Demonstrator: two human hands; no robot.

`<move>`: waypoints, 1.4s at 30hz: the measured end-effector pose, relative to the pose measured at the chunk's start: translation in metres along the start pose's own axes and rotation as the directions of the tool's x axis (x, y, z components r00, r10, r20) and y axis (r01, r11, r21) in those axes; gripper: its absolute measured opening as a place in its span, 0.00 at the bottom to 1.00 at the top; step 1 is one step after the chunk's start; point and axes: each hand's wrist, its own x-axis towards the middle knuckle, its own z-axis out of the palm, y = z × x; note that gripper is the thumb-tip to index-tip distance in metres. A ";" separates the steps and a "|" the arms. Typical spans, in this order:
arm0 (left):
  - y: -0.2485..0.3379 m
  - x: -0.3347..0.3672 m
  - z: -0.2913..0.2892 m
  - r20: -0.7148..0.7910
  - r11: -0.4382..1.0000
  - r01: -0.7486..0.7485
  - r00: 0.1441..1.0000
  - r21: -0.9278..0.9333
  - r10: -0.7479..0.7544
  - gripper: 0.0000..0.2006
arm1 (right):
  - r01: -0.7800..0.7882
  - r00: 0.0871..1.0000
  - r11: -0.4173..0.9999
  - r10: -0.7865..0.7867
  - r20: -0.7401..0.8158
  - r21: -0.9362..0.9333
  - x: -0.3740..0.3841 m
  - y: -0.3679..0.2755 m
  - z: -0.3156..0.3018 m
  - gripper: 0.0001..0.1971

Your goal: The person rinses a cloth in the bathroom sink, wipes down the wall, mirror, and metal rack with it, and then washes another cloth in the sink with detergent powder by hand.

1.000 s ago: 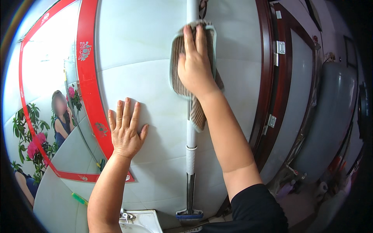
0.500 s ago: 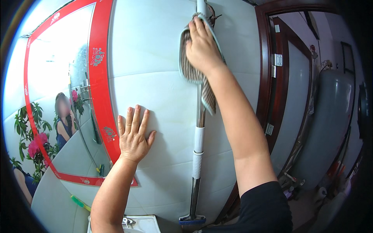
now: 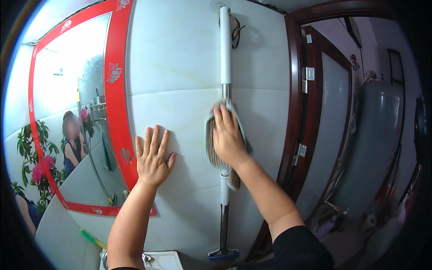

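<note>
ribbed cloth (image 3: 212, 146) under right hand (image 3: 228, 137), against tubular pole (image 3: 226, 49)

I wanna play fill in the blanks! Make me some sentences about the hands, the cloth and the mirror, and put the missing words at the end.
1. The striped cloth is held against the pole by the ____ hand.
2. The person's other hand lies flat against the tiled ____.
3. Its fingers point ____, not down.
4. The mirror has a ____ frame with flower patterns.

Missing words: right; wall; up; red.
</note>
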 end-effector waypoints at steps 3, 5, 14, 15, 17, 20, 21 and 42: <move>0.001 0.002 0.001 -0.002 1.000 0.002 1.000 -0.012 -0.002 0.33 | -0.013 0.997 0.997 0.007 0.075 0.082 -0.056 -0.018 -0.004 0.22; 0.002 0.004 0.001 -0.002 1.000 0.007 1.000 -0.022 -0.007 0.33 | -0.056 0.993 0.986 0.038 0.110 0.159 -0.099 -0.023 0.002 0.26; 0.070 -0.137 0.020 0.022 0.692 -0.050 0.995 -0.720 0.095 0.19 | -0.299 0.954 0.799 0.247 0.169 0.521 -0.194 -0.085 -0.033 0.22; 0.083 -0.155 0.011 0.127 0.538 0.079 0.991 -0.839 0.051 0.17 | -0.283 0.959 0.761 0.209 0.193 0.584 -0.183 -0.099 -0.040 0.22; 0.113 -0.170 0.007 0.438 0.078 0.452 0.886 -0.888 -0.153 0.12 | -0.276 0.955 0.654 0.106 0.276 0.705 -0.158 -0.108 -0.043 0.22; 0.118 -0.169 -0.014 0.696 -0.710 0.463 0.716 -0.531 -0.054 0.17 | -0.426 0.894 0.362 0.030 0.447 0.829 -0.125 -0.125 -0.037 0.22; 0.111 -0.166 -0.021 0.656 -0.812 0.394 0.755 -0.431 0.018 0.19 | -0.484 0.860 0.301 -0.012 0.510 0.822 -0.115 -0.128 -0.036 0.22; -0.057 -0.101 -0.004 0.021 0.905 0.413 0.911 -0.101 -0.413 0.37 | 0.016 0.999 0.999 -0.017 -0.030 -0.040 0.039 -0.076 0.055 0.28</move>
